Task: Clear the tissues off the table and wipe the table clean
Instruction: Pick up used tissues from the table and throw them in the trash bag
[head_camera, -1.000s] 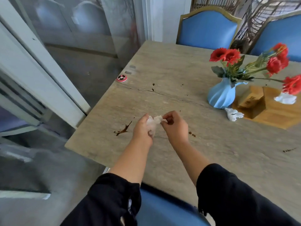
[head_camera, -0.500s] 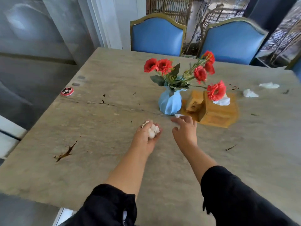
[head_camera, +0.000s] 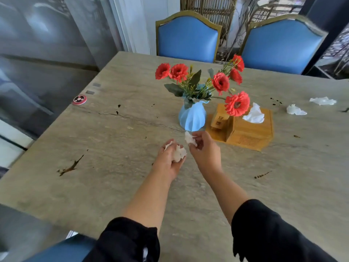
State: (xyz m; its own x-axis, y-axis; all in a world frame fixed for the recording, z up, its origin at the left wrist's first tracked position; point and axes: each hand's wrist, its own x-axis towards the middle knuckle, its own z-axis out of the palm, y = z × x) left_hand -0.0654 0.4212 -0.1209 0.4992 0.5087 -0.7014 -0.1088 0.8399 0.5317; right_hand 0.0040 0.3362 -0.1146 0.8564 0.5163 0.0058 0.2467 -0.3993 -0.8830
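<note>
Over the tabletop [head_camera: 113, 186], the left hand [head_camera: 170, 159] cups a crumpled tissue wad [head_camera: 178, 154] while the right hand [head_camera: 204, 148] pinches another scrap [head_camera: 189, 139]; they look feather-light, soft and crushable, so any fold should do as a hold.

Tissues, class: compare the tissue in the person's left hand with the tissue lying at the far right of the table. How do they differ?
The tissue in the left hand is gripped in the left hand, off the table; the far right tissue lies loose on the table, untouched. The held one is balled up; the far one is spread flatter. Both are white and crumpled.
</note>
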